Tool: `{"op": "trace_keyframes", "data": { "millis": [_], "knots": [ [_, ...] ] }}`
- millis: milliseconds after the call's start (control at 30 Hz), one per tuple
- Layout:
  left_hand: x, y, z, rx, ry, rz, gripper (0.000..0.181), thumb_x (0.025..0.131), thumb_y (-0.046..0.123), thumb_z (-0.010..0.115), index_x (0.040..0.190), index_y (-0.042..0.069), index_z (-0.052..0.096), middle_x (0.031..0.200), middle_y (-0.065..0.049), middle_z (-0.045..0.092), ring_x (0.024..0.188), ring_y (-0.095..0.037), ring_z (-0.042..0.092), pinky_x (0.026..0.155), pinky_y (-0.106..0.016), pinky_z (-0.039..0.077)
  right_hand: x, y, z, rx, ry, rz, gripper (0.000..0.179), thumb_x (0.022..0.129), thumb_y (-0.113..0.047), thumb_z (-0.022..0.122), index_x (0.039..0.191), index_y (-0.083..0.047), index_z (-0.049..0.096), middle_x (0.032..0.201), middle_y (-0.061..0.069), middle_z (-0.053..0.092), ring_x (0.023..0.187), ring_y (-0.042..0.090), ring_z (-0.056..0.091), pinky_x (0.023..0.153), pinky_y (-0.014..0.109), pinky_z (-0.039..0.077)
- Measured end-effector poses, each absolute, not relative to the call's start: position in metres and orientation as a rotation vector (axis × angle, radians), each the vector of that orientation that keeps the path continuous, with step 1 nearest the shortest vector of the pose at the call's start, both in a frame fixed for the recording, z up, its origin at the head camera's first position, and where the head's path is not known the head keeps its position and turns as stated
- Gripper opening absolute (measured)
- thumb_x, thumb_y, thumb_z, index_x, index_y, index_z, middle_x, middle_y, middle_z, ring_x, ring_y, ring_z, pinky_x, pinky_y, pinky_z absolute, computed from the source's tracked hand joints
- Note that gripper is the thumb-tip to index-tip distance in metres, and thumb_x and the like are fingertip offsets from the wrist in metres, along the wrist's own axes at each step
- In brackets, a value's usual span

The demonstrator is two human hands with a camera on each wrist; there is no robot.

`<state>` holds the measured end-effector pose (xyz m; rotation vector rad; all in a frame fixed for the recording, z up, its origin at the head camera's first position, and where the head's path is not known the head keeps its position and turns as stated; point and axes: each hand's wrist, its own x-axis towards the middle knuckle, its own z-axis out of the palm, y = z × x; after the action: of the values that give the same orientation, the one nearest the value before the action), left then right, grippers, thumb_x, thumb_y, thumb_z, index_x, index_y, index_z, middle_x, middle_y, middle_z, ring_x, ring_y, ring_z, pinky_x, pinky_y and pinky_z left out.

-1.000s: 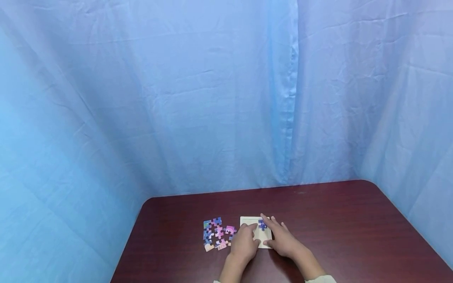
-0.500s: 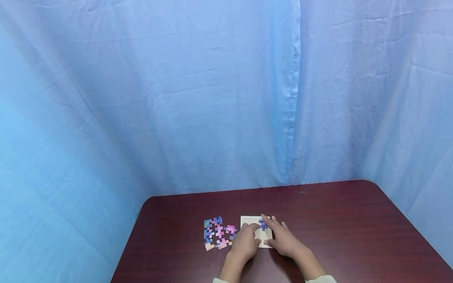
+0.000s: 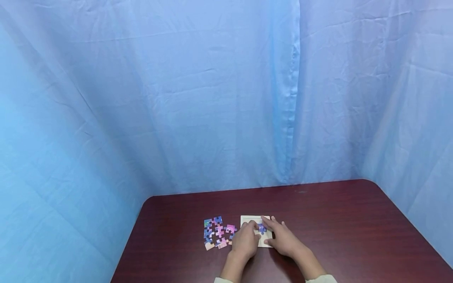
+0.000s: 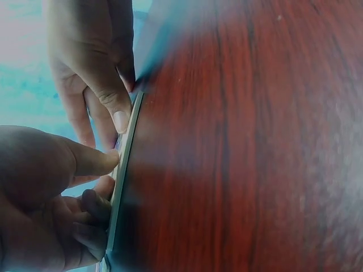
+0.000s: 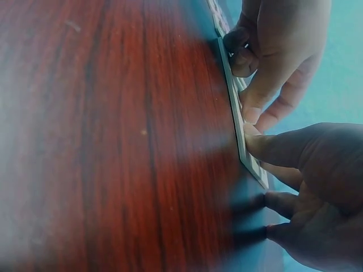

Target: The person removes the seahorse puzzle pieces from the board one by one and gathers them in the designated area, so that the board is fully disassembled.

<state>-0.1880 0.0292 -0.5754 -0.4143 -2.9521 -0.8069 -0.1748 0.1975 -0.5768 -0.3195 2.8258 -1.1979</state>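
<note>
In the head view a pale square puzzle tray (image 3: 249,217) lies on the table under both hands. A blue-purple puzzle piece (image 3: 262,228) is inside it, toward the right. My left hand (image 3: 245,239) comes in over the tray's left side, its bent index finger and its thumb at the left of that piece. My right hand (image 3: 283,237) lies over the tray's right side, index finger stretched toward the back rim and thumb near the front. In the right wrist view, the right thumb (image 5: 278,148) rests at the edge of the tray (image 5: 233,105). The wrist views hide the piece.
Several loose pink and blue puzzle pieces (image 3: 219,231) lie left of the tray, the nearest ones partly behind the left hand. The dark red table (image 3: 329,220) has rounded back corners. Blue curtains (image 3: 219,98) hang behind it and along both sides.
The blue-purple piece has shifted from the tray's back right corner toward the person. The left index finger has drawn back and bent more. The right hand has barely moved.
</note>
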Motion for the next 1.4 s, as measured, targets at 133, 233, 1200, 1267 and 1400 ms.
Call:
{"op": "trace_keyframes", "data": {
  "millis": [133, 233, 1200, 1267, 1400],
  "knots": [
    [-0.1894, 0.0299, -0.5761, -0.414, -2.954, -0.812, 0.018, 0.090, 0.020, 0.080, 0.102, 0.017, 0.067, 0.092, -0.004, 0.066, 0.071, -0.025, 0.066, 0.064, -0.037, 0.050, -0.1739, 0.1970, -0.5784, -0.325, 2.843, -1.204, 0.072, 0.084, -0.002, 0.083, 0.151, -0.001, 0.055, 0.142, 0.017, 0.069, 0.154, 0.051, 0.036, 0.123, 0.076, 0.018],
    [-0.1896, 0.0304, -0.5770, -0.405, -2.954, -0.805, 0.014, 0.091, 0.020, 0.079, 0.096, 0.018, 0.066, 0.089, -0.001, 0.063, 0.067, -0.021, 0.063, 0.062, -0.036, 0.048, -0.1733, 0.1959, -0.5781, -0.313, 2.853, -1.204, 0.069, 0.084, -0.002, 0.083, 0.148, -0.002, 0.058, 0.143, 0.016, 0.069, 0.153, 0.051, 0.038, 0.123, 0.075, 0.019],
    [-0.1895, 0.0265, -0.5772, -0.413, -2.950, -0.875, 0.040, 0.081, 0.029, 0.089, 0.114, 0.019, 0.068, 0.084, 0.002, 0.059, 0.067, -0.013, 0.056, 0.061, -0.032, 0.043, -0.1767, 0.1972, -0.5763, -0.326, 2.842, -1.217, 0.073, 0.081, 0.000, 0.085, 0.149, -0.003, 0.058, 0.130, 0.016, 0.075, 0.151, 0.053, 0.037, 0.121, 0.078, 0.019],
    [-0.1893, 0.0263, -0.5776, -0.406, -2.948, -0.884, 0.037, 0.080, 0.029, 0.089, 0.110, 0.020, 0.068, 0.083, 0.003, 0.058, 0.067, -0.013, 0.055, 0.061, -0.031, 0.042, -0.1768, 0.1966, -0.5764, -0.323, 2.841, -1.218, 0.071, 0.082, -0.001, 0.086, 0.148, -0.004, 0.060, 0.131, 0.017, 0.074, 0.151, 0.053, 0.038, 0.121, 0.078, 0.018],
    [-0.1887, 0.0265, -0.5771, -0.404, -2.938, -0.890, 0.033, 0.080, 0.029, 0.089, 0.104, 0.021, 0.067, 0.081, 0.005, 0.055, 0.065, -0.011, 0.052, 0.059, -0.030, 0.039, -0.1773, 0.1942, -0.5747, -0.306, 2.857, -1.212, 0.063, 0.083, -0.003, 0.086, 0.142, -0.005, 0.065, 0.136, 0.016, 0.072, 0.150, 0.053, 0.041, 0.121, 0.078, 0.021]
  ]
}}
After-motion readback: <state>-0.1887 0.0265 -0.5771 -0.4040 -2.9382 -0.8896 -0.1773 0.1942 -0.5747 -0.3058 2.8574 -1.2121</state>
